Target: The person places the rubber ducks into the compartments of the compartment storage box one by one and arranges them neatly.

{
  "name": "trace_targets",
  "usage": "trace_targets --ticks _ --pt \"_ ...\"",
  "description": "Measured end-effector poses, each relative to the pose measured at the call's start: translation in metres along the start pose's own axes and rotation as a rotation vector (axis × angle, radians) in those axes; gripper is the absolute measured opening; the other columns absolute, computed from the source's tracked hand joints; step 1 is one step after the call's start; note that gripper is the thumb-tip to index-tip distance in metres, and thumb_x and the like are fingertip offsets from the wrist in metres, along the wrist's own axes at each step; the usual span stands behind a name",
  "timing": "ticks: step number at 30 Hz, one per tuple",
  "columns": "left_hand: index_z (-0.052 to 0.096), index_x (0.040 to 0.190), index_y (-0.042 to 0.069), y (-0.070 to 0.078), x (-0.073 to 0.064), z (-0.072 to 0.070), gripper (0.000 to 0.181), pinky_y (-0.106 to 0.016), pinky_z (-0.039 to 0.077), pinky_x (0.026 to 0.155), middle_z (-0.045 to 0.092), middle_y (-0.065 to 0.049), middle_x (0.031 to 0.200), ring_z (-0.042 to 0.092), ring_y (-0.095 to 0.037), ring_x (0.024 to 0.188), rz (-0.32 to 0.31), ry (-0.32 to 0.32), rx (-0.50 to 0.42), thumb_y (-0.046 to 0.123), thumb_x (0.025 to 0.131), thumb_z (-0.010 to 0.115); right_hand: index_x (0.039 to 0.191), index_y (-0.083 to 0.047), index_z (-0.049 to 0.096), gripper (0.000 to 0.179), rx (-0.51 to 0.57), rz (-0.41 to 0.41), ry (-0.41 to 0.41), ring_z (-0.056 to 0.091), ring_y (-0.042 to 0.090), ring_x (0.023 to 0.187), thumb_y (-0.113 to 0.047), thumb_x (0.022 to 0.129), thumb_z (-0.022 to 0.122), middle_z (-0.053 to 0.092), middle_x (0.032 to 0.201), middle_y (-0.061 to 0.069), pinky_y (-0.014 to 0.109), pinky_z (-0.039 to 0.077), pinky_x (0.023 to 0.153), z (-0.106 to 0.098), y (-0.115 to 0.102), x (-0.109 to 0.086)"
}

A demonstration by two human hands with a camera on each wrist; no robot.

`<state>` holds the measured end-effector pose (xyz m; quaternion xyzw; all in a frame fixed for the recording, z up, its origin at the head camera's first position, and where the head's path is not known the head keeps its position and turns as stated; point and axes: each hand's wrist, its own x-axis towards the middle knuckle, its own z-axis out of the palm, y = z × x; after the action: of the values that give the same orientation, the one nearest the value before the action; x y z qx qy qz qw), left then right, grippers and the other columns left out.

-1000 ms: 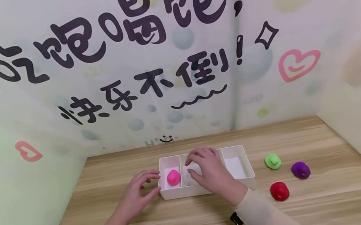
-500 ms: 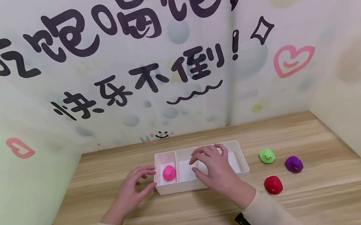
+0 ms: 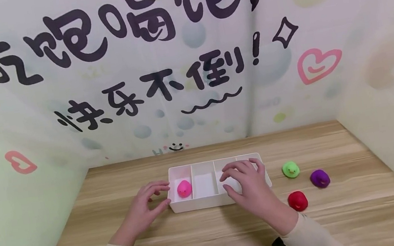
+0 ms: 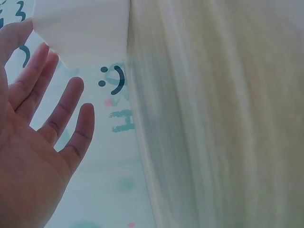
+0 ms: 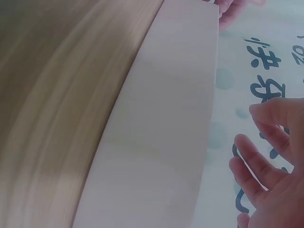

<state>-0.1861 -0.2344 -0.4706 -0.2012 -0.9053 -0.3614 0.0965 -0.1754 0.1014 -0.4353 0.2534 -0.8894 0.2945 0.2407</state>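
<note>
Small toys numbered four — pink one point(image 3: 184, 189), green one point(image 3: 291, 170), purple one point(image 3: 320, 179), red one point(image 3: 298, 201). White tray point(image 3: 204, 203) counted one, its compartments point(image 3: 204, 184) four. Hands were two — left hand point(image 3: 144, 208), right hand point(image 3: 248, 188).

Big and black across the back wall point(image 3: 217, 132), the top line point(image 3: 118, 35) reads 吃饱喝饱 with a comma; right below, the second line point(image 3: 162, 86) shouts 快乐不倒! A wavy line point(image 3: 213, 104) ripples under its end, a four-pointed star point(image 3: 285, 33) and smiling pink heart point(image 3: 319, 68) off right! Low down, a small smiley point(image 4: 121, 80) beside a pale H point(image 4: 121, 128). Left wall point(image 3: 1, 209): another pink heart point(image 3: 21, 162)!
</note>
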Motion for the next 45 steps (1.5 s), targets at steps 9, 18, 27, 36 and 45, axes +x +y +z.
trace_targets --ticks 9,18,27,36,45 --pt "0.071 0.123 0.019 -0.001 0.0 -0.002 0.033 -0.038 0.052 0.085 0.065 0.007 0.137 0.06 -0.023 0.106 -0.019 -0.017 -0.004 0.022 0.091 0.08 0.094 -0.019 0.072 0.021 -0.019 0.011 0.028 0.06 0.029 0.114 -0.009 0.081 0.086 0.069 0.114 0.002 0.062 0.024 0.106 -0.013 0.014 -0.014" --pt "0.071 0.124 0.016 -0.002 0.0 -0.002 0.034 -0.037 0.052 0.085 0.065 0.006 0.137 0.059 -0.019 0.105 -0.026 -0.013 -0.002 0.022 0.092 0.08 0.093 -0.018 0.072 0.023 -0.058 0.022 0.065 0.06 0.031 0.109 -0.006 0.078 0.085 0.07 0.113 0.004 0.061 0.025 0.103 -0.03 0.029 -0.028" --pt "0.071 0.123 0.015 -0.001 -0.003 -0.003 0.033 -0.037 0.052 0.084 0.066 0.005 0.136 0.061 -0.024 0.104 -0.022 -0.008 -0.006 0.021 0.092 0.08 0.094 -0.02 0.072 0.025 -0.092 0.021 0.038 0.059 0.029 0.11 -0.008 0.077 0.087 0.07 0.114 0.002 0.062 0.023 0.101 -0.042 0.037 -0.041" --pt "0.071 0.123 0.016 0.0 -0.005 -0.001 0.032 -0.037 0.052 0.086 0.065 0.003 0.138 0.062 -0.028 0.107 -0.034 -0.012 -0.021 0.022 0.093 0.079 0.097 -0.021 0.071 0.028 -0.15 0.007 0.033 0.061 0.032 0.108 -0.012 0.076 0.087 0.07 0.115 0.003 0.065 0.027 0.099 -0.058 0.042 -0.053" --pt "0.07 0.124 0.018 0.0 -0.002 -0.001 0.033 -0.04 0.053 0.087 0.064 0.007 0.138 0.062 -0.027 0.107 -0.036 -0.019 -0.033 0.023 0.093 0.079 0.099 -0.018 0.073 0.032 -0.155 0.019 0.023 0.062 0.032 0.105 -0.008 0.073 0.09 0.071 0.114 0.005 0.053 0.045 0.085 -0.076 0.055 -0.063"
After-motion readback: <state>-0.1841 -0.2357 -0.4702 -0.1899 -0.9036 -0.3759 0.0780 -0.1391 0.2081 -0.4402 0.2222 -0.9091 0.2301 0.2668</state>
